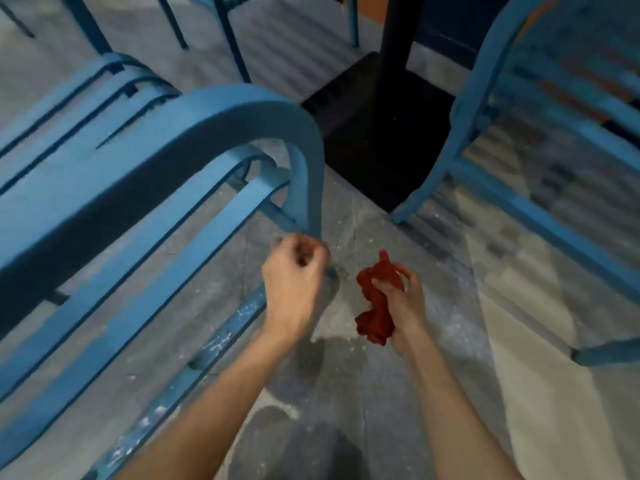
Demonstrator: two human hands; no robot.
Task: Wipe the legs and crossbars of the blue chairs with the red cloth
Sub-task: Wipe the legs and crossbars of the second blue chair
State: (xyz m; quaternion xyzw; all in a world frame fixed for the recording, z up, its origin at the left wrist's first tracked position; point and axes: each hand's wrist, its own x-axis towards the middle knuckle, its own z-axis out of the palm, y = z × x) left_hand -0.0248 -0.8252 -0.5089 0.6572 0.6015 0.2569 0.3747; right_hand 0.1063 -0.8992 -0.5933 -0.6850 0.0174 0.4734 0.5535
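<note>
A blue metal chair (pixel 145 161) fills the left half of the view, seen from above; its curved frame bends down into a leg (pixel 310 188) near the middle. My left hand (pixel 294 271) is curled at the foot of that leg, fingers closed, with nothing clearly in it. A dusty, paint-chipped crossbar (pixel 221 341) runs low along the floor under my left forearm. My right hand (pixel 405 303) is shut on the bunched red cloth (pixel 377 299), held just right of the leg and apart from it. A second blue chair (pixel 519 109) stands at the right.
A black table post on a square black base (pixel 377 133) stands between the two chairs. More blue chair legs (pixel 228 36) rise at the top left. The grey floor (pixel 346 393) between my arms is speckled with white dust, with paler floor at the right.
</note>
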